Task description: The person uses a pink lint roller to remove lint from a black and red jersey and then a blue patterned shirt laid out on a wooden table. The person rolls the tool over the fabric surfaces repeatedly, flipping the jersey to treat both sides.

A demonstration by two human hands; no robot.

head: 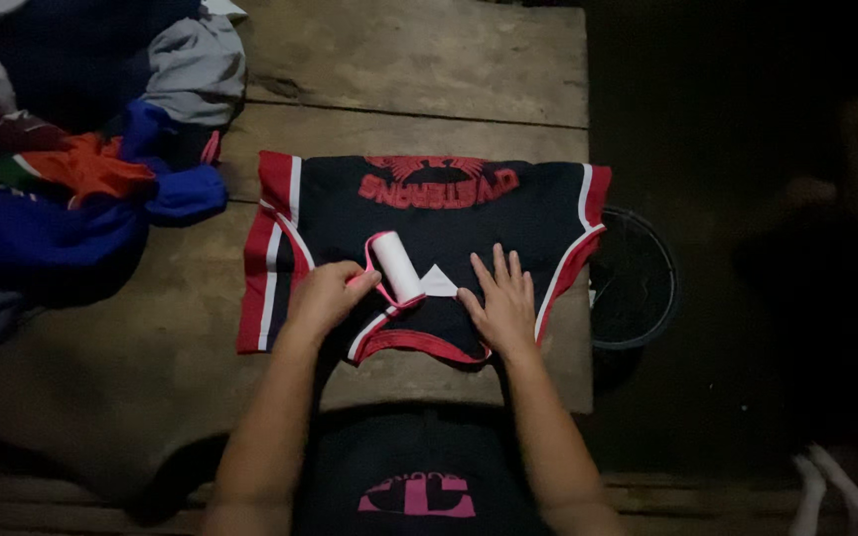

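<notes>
Dark sleeveless jersey point(429, 248), red-and-white trim, spread flat on the wooden counter point(409, 69) for smoothing. Left hand point(325, 295) closed, pinching the white-lined neckline fold; right hand point(501, 303) open, fingers spread, pressing the fabric down. Clothes pile point(81, 149) at left. Dark round basket point(633, 283) beside the counter; contents seemingly none, too dim to confirm.

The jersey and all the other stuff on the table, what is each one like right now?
Dark jersey: spread flat on the table, neck part folded over.
Left hand: grip closed on the jersey's pink-edged collar fold.
Right hand: open, fingers spread, pressing the jersey flat.
Clothes pile: crumpled and unfolded, at the table's left end.
Wooden table: bare boards beyond the jersey.
Dark round basket: upright beside the table; contents too dark to tell.
</notes>
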